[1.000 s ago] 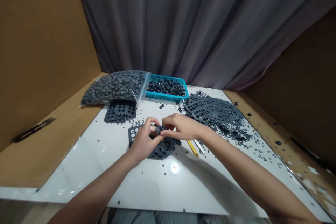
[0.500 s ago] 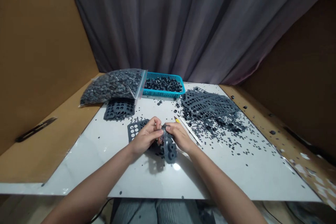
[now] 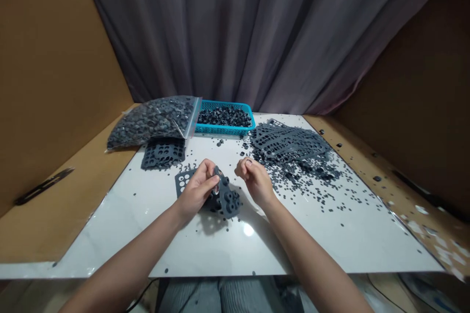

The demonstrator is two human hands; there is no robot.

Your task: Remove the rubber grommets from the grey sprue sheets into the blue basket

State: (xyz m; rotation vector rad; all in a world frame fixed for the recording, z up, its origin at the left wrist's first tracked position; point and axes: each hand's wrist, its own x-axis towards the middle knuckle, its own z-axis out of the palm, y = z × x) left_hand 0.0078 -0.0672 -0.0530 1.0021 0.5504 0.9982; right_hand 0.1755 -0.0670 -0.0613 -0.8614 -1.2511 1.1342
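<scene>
no readable text anywhere

The right hand (image 3: 255,181) is off the dark rubber sheet (image 3: 223,198) now, drawn a little toward the bench's right edge with a small ring pinched in its fingertips. Only the left hand (image 3: 198,190) grips the sheet, raised and tilted.

Matt dark rubber sheet (image 3: 223,198), glossy white tabletop (image 3: 330,239), turquoise plastic basket (image 3: 205,130), clear plastic bag (image 3: 154,120)
</scene>
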